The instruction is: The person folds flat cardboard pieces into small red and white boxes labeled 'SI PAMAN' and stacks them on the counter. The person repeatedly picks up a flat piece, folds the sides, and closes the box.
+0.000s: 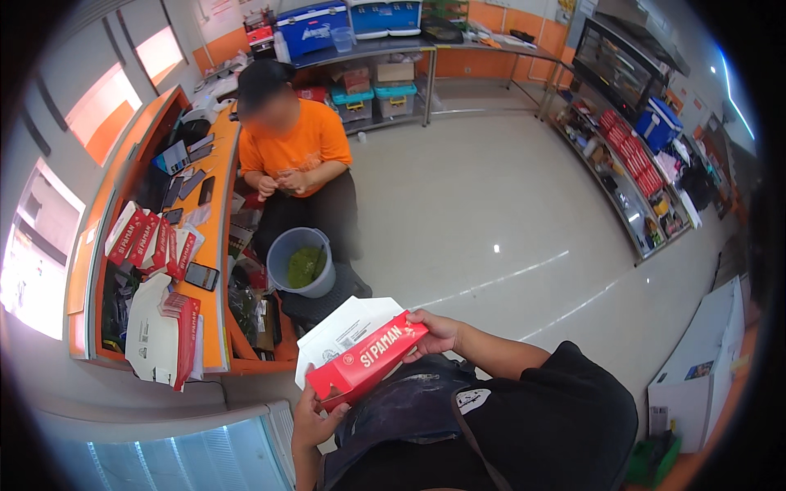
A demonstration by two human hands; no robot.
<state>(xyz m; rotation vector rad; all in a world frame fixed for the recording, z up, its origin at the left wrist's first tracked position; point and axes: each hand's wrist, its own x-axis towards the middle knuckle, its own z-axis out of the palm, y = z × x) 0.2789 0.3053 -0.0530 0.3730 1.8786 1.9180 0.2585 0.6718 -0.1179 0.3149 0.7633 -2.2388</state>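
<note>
While a bucket [317,287] stands near the co-worker [296,143], the left hand [318,417] and right hand [436,334] pinch opposite ends of the red carton [370,358], its white flap [337,329] open.

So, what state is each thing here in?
Red carton: flap open, held by left hand and right hand
Bucket: uncovered, partly filled with green contents
Nearest smartphone: face up, screen lit
Leftmost blue cooler: looks closed
Spare cartons: stacked together
</note>
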